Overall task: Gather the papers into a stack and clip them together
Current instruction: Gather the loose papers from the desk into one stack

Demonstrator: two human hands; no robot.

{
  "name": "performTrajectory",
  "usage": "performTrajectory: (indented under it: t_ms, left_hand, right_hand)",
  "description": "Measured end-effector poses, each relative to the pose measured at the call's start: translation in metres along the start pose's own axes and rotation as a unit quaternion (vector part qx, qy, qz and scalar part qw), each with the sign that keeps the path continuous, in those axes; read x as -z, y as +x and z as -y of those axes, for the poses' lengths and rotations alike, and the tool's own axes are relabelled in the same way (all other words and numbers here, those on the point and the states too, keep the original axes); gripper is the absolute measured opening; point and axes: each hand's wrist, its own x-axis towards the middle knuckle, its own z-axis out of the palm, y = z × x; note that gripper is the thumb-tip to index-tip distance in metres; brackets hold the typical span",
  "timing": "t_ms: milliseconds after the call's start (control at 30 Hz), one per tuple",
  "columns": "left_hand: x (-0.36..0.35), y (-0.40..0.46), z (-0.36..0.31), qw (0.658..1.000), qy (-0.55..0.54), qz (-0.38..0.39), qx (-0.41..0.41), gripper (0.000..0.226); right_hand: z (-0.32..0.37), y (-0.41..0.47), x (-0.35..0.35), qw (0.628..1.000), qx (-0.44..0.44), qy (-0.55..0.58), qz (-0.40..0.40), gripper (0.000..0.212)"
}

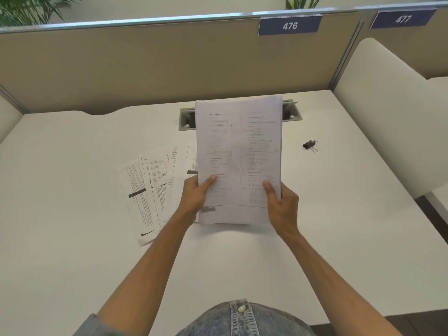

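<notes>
White printed papers (238, 154) are being held upright above a pale desk (339, 226) as a person at a partitioned workstation is gripping the sheaf by its lower corners. The left hand (194, 194) is pinching the lower left edge, its thumb lying across the front of the page, while the right hand (281, 204) is clamping the lower right edge in the same way; the fingers of both hands are wrapping behind the sheets and are hidden there. The sheaf's bottom edge is hanging just over the desk, and whether it is touching the surface cannot be told from this angle. More loose sheets (155, 185) are lying fanned and overlapping on the desk just left of the left hand, partly under the wrist. A black binder clip (310, 145) is sitting alone on the desk, well apart to the right of the held papers. Behind the sheaf, a grey cable hatch (292, 111) is showing at either side of the pages. A beige partition (145, 69) is backing the desk, carrying a blue label reading 476 (290, 25). Denim clothing (242, 321) is filling the bottom of the frame.
</notes>
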Motion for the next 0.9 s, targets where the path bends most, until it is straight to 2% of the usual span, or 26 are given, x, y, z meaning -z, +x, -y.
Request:
performTrajectory:
  t_ms: [67, 133, 200, 267, 333, 433, 533, 600, 767, 900]
  left_hand:
    - [0.008, 0.004, 0.000, 1.000, 0.010, -0.019, -0.002, 0.012]
    - [0.019, 0.011, 0.005, 0.994, 0.079, -0.079, 0.000, 0.023]
    - [0.034, 0.019, 0.016, 0.965, 0.206, -0.160, 0.004, 0.030]
    - [0.051, 0.024, 0.028, 0.921, 0.330, -0.207, 0.024, 0.037]
    - [0.064, 0.028, 0.037, 0.890, 0.405, -0.202, 0.062, 0.050]
    - [0.070, 0.031, 0.044, 0.849, 0.478, -0.188, 0.124, 0.082]
    - [0.065, 0.030, 0.042, 0.831, 0.505, -0.188, 0.136, 0.096]
    - [0.064, 0.035, 0.040, 0.834, 0.499, -0.186, 0.145, 0.097]
    - [0.061, 0.043, 0.031, 0.867, 0.429, -0.181, 0.175, 0.089]
    - [0.057, 0.044, 0.027, 0.897, 0.373, -0.176, 0.161, 0.110]
  right_hand:
    - [0.002, 0.006, 0.001, 1.000, 0.006, -0.001, -0.017, 0.019]
    - [0.002, 0.012, 0.003, 1.000, 0.000, 0.004, -0.030, 0.022]
    - [0.001, 0.016, 0.006, 0.999, -0.011, 0.009, -0.037, 0.023]
    - [-0.001, 0.017, 0.009, 0.999, -0.025, 0.015, -0.041, 0.022]
    - [-0.002, 0.017, 0.011, 0.998, -0.044, 0.023, -0.042, 0.021]
    - [-0.003, 0.014, 0.012, 0.997, -0.061, 0.029, -0.035, 0.019]
    - [-0.004, 0.012, 0.011, 0.996, -0.072, 0.031, -0.032, 0.016]
    - [-0.004, 0.011, 0.010, 0.996, -0.078, 0.035, -0.033, 0.016]
    - [-0.004, 0.010, 0.008, 0.995, -0.090, 0.042, -0.029, 0.015]
    - [-0.004, 0.009, 0.009, 0.994, -0.093, 0.044, -0.026, 0.017]
